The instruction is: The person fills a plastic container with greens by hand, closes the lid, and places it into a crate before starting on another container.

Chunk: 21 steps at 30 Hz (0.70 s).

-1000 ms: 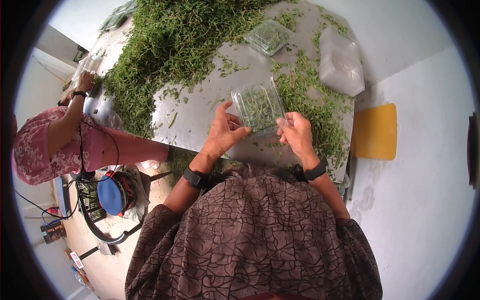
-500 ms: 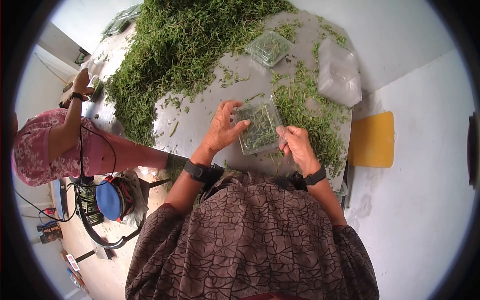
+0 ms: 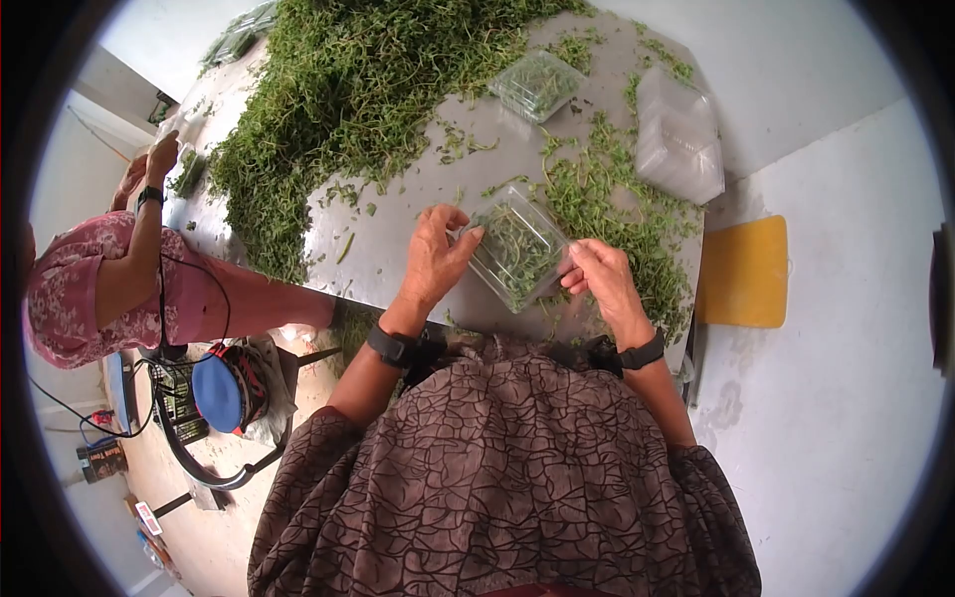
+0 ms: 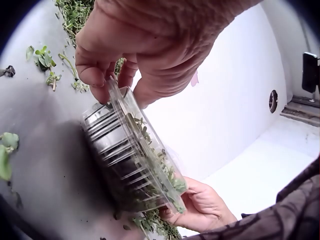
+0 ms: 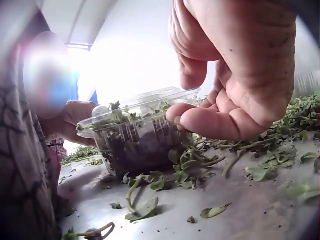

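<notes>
A clear plastic clamshell box (image 3: 517, 247) with green leafy sprigs inside is held close over the metal table, its lid down over the tray. My left hand (image 3: 434, 261) pinches the rim at one corner between thumb and fingers; the left wrist view shows the ribbed side of the box below that hand (image 4: 150, 55). At the opposite corner, my right hand (image 3: 607, 284) grips the rim, thumb on top and curled fingers underneath, as the right wrist view of the hand (image 5: 235, 85) shows. Loose sprigs (image 5: 145, 207) lie beneath.
A large heap of greens (image 3: 338, 90) covers the table's far left. Another filled box (image 3: 537, 86) stands at the back, beside a stack of nested clear boxes (image 3: 678, 139). Scattered greens (image 3: 637, 219) lie on the right. A person in pink (image 3: 90, 274) works at the left.
The box has turned so one corner points toward me, and it now shows its lid from above. My left fingers have closed on its corner; my right hand has kept its grip.
</notes>
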Motion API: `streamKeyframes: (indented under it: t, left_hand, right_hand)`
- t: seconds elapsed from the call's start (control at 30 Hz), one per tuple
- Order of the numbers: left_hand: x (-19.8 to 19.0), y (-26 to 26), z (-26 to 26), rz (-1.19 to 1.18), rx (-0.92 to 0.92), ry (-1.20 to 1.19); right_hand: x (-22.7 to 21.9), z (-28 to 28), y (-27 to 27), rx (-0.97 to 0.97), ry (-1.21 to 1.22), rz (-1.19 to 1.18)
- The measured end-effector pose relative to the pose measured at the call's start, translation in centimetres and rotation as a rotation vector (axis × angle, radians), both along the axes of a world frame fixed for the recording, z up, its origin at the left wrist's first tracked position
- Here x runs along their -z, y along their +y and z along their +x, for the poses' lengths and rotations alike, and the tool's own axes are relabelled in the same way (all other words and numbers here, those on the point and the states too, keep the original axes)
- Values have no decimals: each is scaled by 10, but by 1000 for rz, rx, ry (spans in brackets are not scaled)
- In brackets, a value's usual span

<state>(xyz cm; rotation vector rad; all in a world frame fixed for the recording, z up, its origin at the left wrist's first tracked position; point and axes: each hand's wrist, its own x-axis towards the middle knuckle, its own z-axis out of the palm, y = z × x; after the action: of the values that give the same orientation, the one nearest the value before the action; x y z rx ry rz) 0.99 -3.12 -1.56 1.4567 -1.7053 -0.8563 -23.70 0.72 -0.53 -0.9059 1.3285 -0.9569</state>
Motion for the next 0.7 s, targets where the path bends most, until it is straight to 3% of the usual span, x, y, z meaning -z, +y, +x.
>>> streamKeyframes:
  t: [0.1, 0.17, 0.4, 0.47, 0.6, 0.7]
  left_hand:
    - [0, 6, 1, -127, 35, -76]
    - [-13, 12, 1, 87, 73, -92]
    - [-9, 12, -2, 195, 96, -21]
    - [5, 7, -6, -63, 129, 42]
    - [6, -4, -14, 44, 112, 100]
    - [-2, -10, -20, 101, 128, -93]
  right_hand:
    - [2, -3, 0, -37, 70, -27]
    - [3, -6, 0, -22, 98, -21]
    - [2, -9, 1, -24, 144, 0]
    - [-1, -7, 2, -12, 143, -15]
    - [1, -8, 2, -3, 118, -3]
    - [1, -8, 3, -27, 155, -24]
